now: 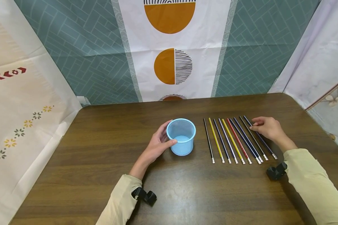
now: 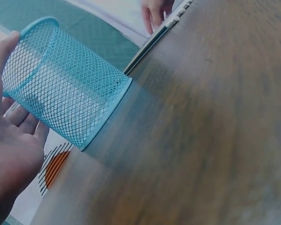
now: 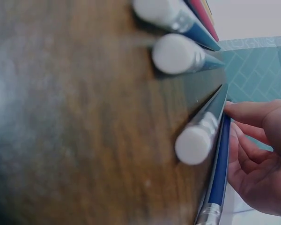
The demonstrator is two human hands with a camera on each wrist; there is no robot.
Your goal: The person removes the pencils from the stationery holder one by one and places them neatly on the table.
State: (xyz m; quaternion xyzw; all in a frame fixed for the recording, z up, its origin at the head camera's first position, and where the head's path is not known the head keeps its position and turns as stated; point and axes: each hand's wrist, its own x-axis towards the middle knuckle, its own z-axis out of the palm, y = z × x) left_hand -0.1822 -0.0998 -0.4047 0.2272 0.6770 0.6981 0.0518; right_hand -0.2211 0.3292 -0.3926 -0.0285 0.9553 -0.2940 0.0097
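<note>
A light blue mesh pencil cup (image 1: 181, 147) stands upright on the table. My left hand (image 1: 159, 142) grips it from the left, thumb near the rim and fingers around its far side; the left wrist view shows the mesh wall (image 2: 68, 82) beside the palm. To the right, several pencils lie in a row, white erasers facing me. At the row's right end is a dark blue pencil (image 1: 266, 147). My right hand (image 1: 267, 128) pinches it toward its far end, with the thumb against the blue shaft (image 3: 220, 161) in the right wrist view.
Left of that pencil lie a dark pencil (image 1: 254, 139), a red pencil (image 1: 239, 141), a yellow pencil (image 1: 233, 141) and others, roughly parallel and slightly apart. The brown wooden table (image 1: 107, 159) ends at a patterned cloth (image 1: 101, 62) behind.
</note>
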